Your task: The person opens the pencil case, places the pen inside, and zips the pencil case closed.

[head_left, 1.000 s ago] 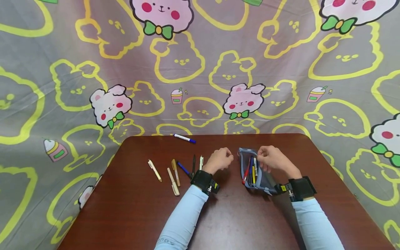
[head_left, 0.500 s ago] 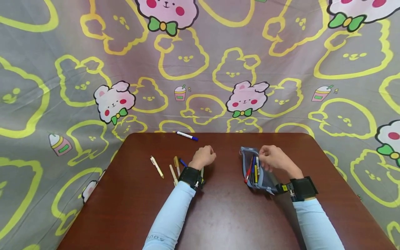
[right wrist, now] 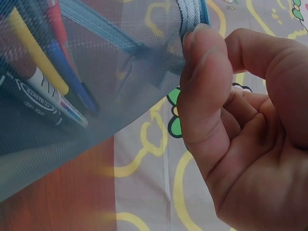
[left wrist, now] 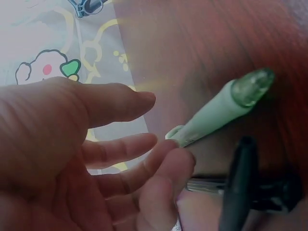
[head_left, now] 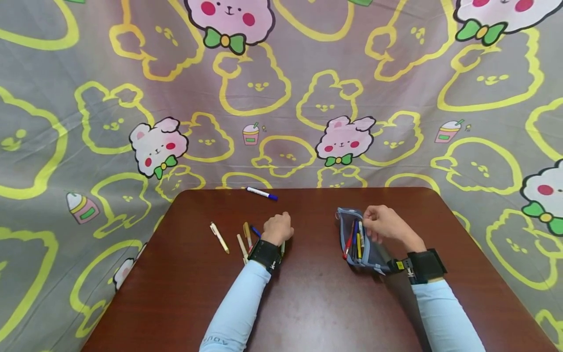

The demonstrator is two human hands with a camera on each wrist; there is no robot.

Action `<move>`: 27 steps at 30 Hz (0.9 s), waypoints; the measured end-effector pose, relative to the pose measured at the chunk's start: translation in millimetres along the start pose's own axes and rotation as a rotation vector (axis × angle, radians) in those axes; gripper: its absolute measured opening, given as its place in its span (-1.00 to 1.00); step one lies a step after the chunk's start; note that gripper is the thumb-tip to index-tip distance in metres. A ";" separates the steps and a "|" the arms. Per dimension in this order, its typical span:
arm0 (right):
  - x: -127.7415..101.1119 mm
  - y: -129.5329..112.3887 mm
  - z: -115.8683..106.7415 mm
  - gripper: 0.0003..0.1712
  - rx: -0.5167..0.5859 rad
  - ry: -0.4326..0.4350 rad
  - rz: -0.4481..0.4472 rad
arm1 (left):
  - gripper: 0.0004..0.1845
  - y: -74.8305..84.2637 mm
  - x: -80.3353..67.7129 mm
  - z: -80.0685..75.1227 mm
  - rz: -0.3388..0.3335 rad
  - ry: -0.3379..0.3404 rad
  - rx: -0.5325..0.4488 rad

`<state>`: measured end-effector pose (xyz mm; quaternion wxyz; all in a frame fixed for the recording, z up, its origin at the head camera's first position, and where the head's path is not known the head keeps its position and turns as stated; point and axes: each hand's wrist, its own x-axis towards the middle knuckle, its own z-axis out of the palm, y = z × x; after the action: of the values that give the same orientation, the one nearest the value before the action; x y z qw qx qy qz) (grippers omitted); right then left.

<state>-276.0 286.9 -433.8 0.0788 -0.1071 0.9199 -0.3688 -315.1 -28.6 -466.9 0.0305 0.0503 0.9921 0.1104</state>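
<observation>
My left hand (head_left: pixel 278 229) hovers over the pens at the table's middle, thumb and fingers apart and loosely bent. In the left wrist view, a pale green pen (left wrist: pixel 211 115) lies at its fingertips; whether they touch cannot be told. A black pen (left wrist: pixel 240 183) is beside it. My right hand (head_left: pixel 381 222) pinches the zippered edge of a blue-grey mesh pencil case (head_left: pixel 375 255) between thumb and finger, holding it open. Inside lie a red pen (head_left: pixel 348 245), a yellow pen (head_left: pixel 359 248), a blue pen (right wrist: pixel 67 72) and a white-labelled marker (right wrist: pixel 50 98).
A cream pen (head_left: pixel 219 238) lies at the left of the brown table (head_left: pixel 325 313). Close to my left wrist are a beige pen (head_left: pixel 242 247), a gold-brown pen (head_left: pixel 248 233) and a blue pen (head_left: pixel 255 231). A white marker with a blue cap (head_left: pixel 261 193) lies by the far edge.
My left hand has moved left, from beside the pencil case to over the pens, and slightly closer to the table lately. My right hand keeps its hold on the case.
</observation>
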 end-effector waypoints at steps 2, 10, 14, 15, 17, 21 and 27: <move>0.8 -0.1 0.2 -0.89 0.002 -0.002 -0.005 | -0.58 -0.6 -1.4 0.0 0.000 -0.007 0.007; 2.2 0.9 0.8 -0.89 0.006 -0.006 -0.013 | -0.49 -1.8 -5.8 3.4 -0.003 -0.031 -0.013; 2.6 1.2 0.4 -0.89 0.006 -0.002 -0.004 | -0.51 -1.0 -5.2 6.8 0.007 -0.037 -0.032; 2.6 1.5 0.3 -0.89 0.004 -0.004 -0.004 | -0.51 -0.7 -4.8 7.5 0.006 -0.042 -0.038; 2.7 1.4 0.2 -0.88 0.002 -0.004 -0.003 | -0.52 0.0 -4.2 8.7 0.002 -0.049 -0.058; 2.5 0.9 0.7 -0.86 -0.002 -0.007 -0.006 | -0.55 1.2 -2.7 10.2 0.006 -0.055 -0.085; 2.6 -0.6 0.0 -0.86 -0.006 0.000 0.006 | -0.67 2.0 1.7 9.8 0.063 -0.038 -0.046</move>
<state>-278.4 285.7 -433.6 0.0796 -0.1048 0.9213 -0.3660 -315.9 -24.4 -476.1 0.0471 0.0831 0.9865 0.1329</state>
